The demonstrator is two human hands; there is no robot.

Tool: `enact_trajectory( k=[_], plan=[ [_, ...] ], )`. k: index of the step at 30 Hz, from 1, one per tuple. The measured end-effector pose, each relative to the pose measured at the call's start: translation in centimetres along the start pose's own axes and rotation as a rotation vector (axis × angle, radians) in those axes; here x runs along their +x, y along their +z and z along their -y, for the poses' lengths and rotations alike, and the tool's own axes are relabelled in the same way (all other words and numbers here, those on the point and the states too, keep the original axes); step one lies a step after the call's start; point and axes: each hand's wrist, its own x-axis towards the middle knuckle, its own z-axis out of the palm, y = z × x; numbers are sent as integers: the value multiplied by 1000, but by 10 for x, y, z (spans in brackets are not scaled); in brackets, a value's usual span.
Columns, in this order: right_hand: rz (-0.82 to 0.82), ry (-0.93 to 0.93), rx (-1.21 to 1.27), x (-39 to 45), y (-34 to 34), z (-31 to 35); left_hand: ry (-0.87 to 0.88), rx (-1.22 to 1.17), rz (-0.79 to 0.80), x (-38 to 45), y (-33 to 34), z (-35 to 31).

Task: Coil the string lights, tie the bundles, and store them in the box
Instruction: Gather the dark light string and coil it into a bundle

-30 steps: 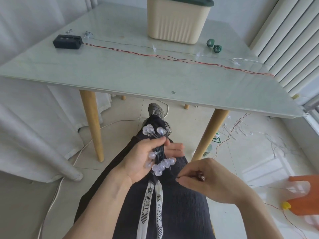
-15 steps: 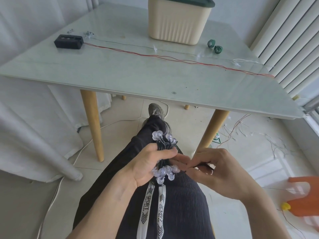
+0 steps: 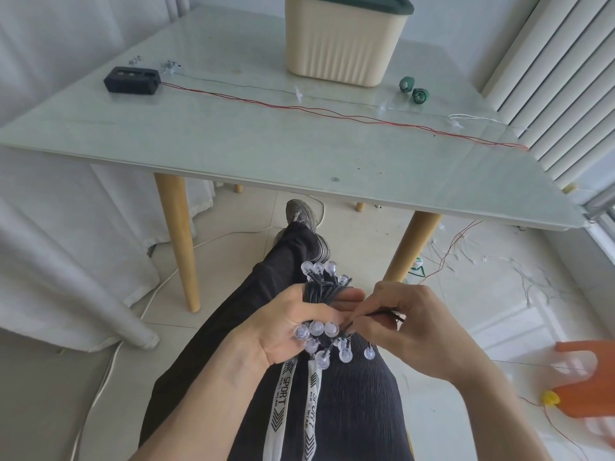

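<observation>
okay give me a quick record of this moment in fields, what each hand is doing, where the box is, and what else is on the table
left hand: left hand grips the coiled string lights above the lap
right hand: right hand pinches a thin dark wire end beside the bundle
box: cream box with dark green lid, at the far side of the table, lid on
second strand: red wire runs across the table from a black battery case
ties: two green rolls to the right of the box
stage: bundle not yet in the box
</observation>
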Motion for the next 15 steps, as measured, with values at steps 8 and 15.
enact_trajectory(
  k=[8,15],
  plan=[
    [-124,-75,-129,5,5,-9,10,115,154,-1,5,2],
    [-242,-45,-150,9,4,-22,-45,362,184,-3,1,-6]
  ],
)
